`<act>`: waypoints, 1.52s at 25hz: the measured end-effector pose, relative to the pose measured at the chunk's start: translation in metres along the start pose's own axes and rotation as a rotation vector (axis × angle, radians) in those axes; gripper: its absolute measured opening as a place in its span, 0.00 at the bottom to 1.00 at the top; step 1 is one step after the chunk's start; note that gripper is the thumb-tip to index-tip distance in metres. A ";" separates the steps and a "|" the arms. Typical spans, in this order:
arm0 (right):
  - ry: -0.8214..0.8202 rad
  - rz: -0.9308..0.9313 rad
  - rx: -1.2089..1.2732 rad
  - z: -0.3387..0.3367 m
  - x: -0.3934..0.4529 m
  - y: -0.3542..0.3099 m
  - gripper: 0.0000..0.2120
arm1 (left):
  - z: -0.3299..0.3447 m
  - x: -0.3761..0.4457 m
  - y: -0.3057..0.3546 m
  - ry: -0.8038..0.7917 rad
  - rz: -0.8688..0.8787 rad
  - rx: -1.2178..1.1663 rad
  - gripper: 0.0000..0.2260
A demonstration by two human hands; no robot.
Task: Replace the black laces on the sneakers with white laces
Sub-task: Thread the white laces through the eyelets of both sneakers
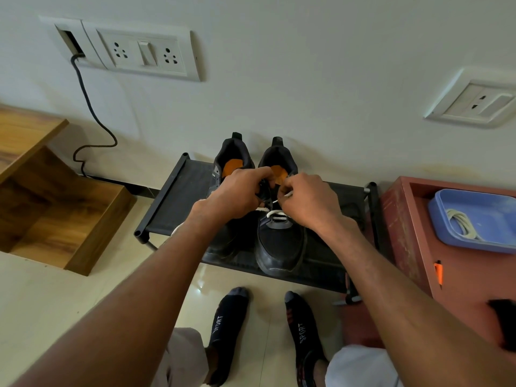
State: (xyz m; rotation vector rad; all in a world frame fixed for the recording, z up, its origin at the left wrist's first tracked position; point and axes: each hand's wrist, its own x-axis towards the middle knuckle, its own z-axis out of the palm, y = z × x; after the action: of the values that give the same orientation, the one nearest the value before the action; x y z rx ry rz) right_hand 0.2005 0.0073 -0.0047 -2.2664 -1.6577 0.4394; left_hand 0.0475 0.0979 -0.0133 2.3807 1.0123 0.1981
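Note:
Two black sneakers with orange insoles stand side by side on a low black rack (178, 196), toes toward me. The right sneaker (280, 241) has a white lace (275, 213) threaded across its lower eyelets. My left hand (237, 194) grips the tongue and upper eyelet edge of this sneaker. My right hand (310, 202) pinches a white lace end just above the eyelets. The left sneaker (233, 157) is mostly hidden behind my left hand and forearm, and its lacing cannot be seen. More white lace (460, 223) lies coiled in a blue tray (480, 208) on the right.
A red-brown cabinet (458, 277) stands right of the rack, with an orange item and a dark object on it. A wooden shelf unit (61, 208) is at the left. Wall sockets (145, 53) and a hanging black cable (89, 107) are behind. My socked feet (229, 328) rest on the tiled floor.

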 end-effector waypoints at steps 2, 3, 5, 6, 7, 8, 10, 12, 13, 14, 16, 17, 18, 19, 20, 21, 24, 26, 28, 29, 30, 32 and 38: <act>0.003 -0.008 -0.019 0.000 0.000 0.002 0.05 | 0.000 0.000 -0.002 -0.010 -0.004 0.000 0.19; -0.006 -0.004 -0.009 0.001 0.001 0.003 0.05 | 0.000 0.000 -0.002 -0.014 -0.005 0.001 0.18; -0.066 0.025 0.095 0.004 0.003 0.005 0.05 | 0.001 0.000 -0.003 -0.013 -0.001 -0.012 0.18; -0.102 0.041 0.163 0.006 0.003 0.006 0.05 | 0.000 0.000 -0.002 -0.011 0.001 -0.020 0.18; -0.120 0.051 0.214 0.008 0.004 0.006 0.05 | 0.000 0.000 -0.002 -0.011 0.003 -0.022 0.18; -0.121 0.056 0.241 0.010 0.004 0.007 0.06 | 0.001 0.000 -0.001 -0.008 0.007 -0.021 0.19; -0.101 0.055 0.229 0.015 0.004 0.006 0.07 | 0.002 0.000 -0.002 -0.001 -0.007 -0.025 0.22; -0.064 0.060 0.161 0.018 0.001 0.003 0.09 | 0.002 0.000 -0.003 0.022 -0.046 -0.045 0.26; -0.036 0.064 0.115 0.019 0.000 0.002 0.09 | 0.002 0.000 -0.004 0.036 -0.066 -0.058 0.27; -0.013 0.070 0.075 0.018 -0.002 -0.001 0.09 | 0.002 0.001 -0.004 0.045 -0.081 -0.073 0.26; -0.034 0.092 0.087 0.018 0.000 -0.002 0.08 | 0.000 0.001 -0.005 0.028 -0.097 -0.071 0.19; -0.074 0.116 0.157 0.018 0.003 -0.002 0.07 | 0.000 0.001 -0.005 0.010 -0.091 -0.043 0.13; -0.122 0.153 0.261 0.017 0.004 -0.002 0.07 | 0.000 0.001 -0.004 -0.005 -0.081 -0.015 0.07; -0.161 0.193 0.373 0.015 0.005 -0.003 0.09 | 0.000 0.000 -0.003 -0.008 -0.074 -0.006 0.04; -0.183 0.226 0.458 0.013 0.006 -0.003 0.11 | 0.000 0.000 -0.002 -0.008 -0.073 -0.019 0.03; -0.206 0.240 0.502 0.010 0.007 -0.002 0.12 | -0.001 -0.001 0.000 -0.010 -0.078 -0.037 0.03; -0.318 0.202 0.477 0.002 0.008 -0.001 0.09 | -0.001 -0.002 0.005 0.001 -0.091 -0.070 0.08; -0.409 0.146 0.379 0.002 0.011 0.003 0.18 | 0.001 -0.002 0.007 0.026 -0.104 -0.100 0.11; -0.441 0.095 0.121 0.004 0.010 0.006 0.36 | 0.001 -0.001 0.010 0.055 -0.139 -0.123 0.13; -0.423 0.076 0.017 0.004 0.008 0.007 0.42 | -0.002 0.000 0.012 0.063 -0.155 -0.127 0.12; -0.397 0.063 -0.033 0.005 0.007 0.006 0.45 | -0.006 0.000 0.014 0.076 -0.163 -0.161 0.10; -0.375 0.052 -0.069 0.003 0.005 0.006 0.49 | -0.018 0.000 0.023 0.167 -0.104 -0.430 0.07; -0.353 0.046 -0.148 -0.002 0.001 0.004 0.49 | -0.029 0.002 0.020 0.280 -0.183 -0.423 0.10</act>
State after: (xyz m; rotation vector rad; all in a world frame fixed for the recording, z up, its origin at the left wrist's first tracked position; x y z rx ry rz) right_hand 0.2045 0.0069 -0.0047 -2.4485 -1.8577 0.7912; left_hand 0.0520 0.1000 0.0221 1.8997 1.1737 0.6257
